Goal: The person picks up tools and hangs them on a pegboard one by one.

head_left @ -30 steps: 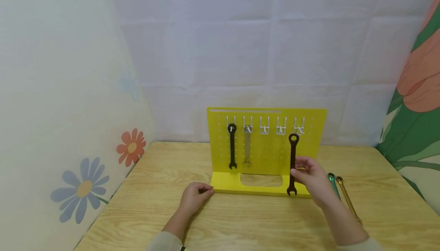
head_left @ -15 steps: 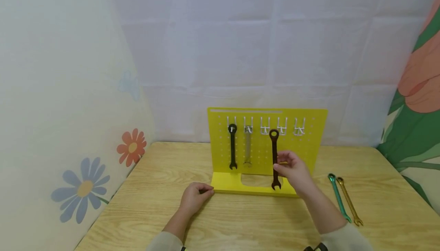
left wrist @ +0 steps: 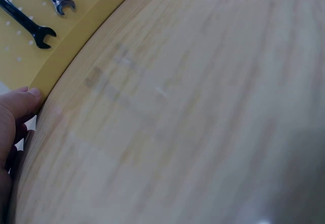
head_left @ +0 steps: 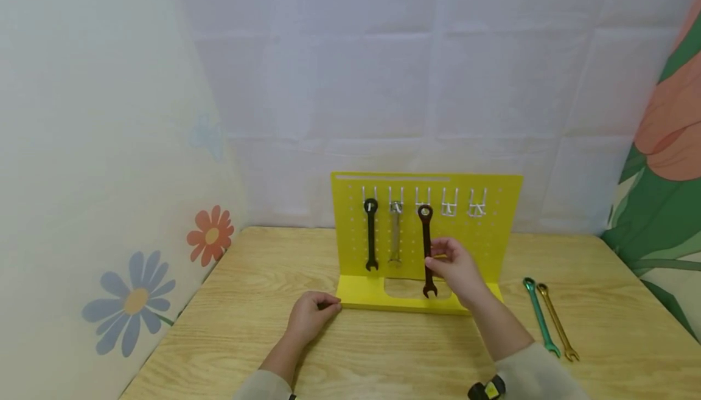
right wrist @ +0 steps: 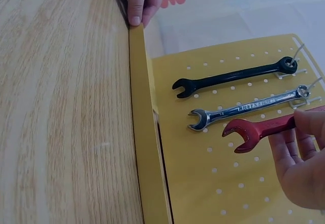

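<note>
My right hand (head_left: pixel 457 269) pinches a dark red combination wrench (right wrist: pixel 264 131) by its shank, upright with the ring end up. That ring end overlaps the middle hook of the yellow pegboard (head_left: pixel 465 248) in the head view; whether it touches the hook I cannot tell. My left hand (head_left: pixel 312 318) holds the front left corner of the pegboard's base between thumb and fingers. On the two leftmost hooks hang a black wrench (right wrist: pixel 233 76) and a silver wrench (right wrist: pixel 249 105), open ends down.
Two white wire hooks, a fourth hook (head_left: pixel 449 205) and a fifth hook (head_left: pixel 477 206), carry nothing. To the right on the wooden table (head_left: pixel 383 357) lie a green wrench (head_left: pixel 540 316) and a gold wrench (head_left: pixel 557 322), side by side. A white cloth (head_left: pixel 411 83) hangs behind.
My right hand has carried the dark red wrench leftward, from in front of the rightmost hook to the middle one. My left hand stays on the base corner.
</note>
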Action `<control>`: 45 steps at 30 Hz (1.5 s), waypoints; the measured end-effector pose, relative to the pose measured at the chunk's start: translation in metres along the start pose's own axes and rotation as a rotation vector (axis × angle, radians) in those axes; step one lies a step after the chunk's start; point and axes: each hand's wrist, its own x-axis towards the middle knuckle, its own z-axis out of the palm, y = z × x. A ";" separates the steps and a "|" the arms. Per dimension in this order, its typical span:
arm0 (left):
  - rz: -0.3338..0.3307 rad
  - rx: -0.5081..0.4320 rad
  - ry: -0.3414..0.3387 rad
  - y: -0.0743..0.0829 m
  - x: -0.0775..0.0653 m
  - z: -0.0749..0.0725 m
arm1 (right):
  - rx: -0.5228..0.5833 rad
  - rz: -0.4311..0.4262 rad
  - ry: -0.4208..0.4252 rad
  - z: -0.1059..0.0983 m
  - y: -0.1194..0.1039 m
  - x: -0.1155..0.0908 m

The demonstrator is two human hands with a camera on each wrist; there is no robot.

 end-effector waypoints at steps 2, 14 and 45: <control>-0.003 -0.001 -0.002 0.000 0.000 0.000 | 0.008 -0.004 0.007 0.002 0.001 0.003; -0.007 0.000 -0.002 -0.001 0.000 0.000 | 0.028 0.013 0.006 0.005 0.008 0.020; 0.011 -0.031 -0.006 0.000 0.000 0.000 | 0.025 0.011 0.077 0.011 0.020 0.041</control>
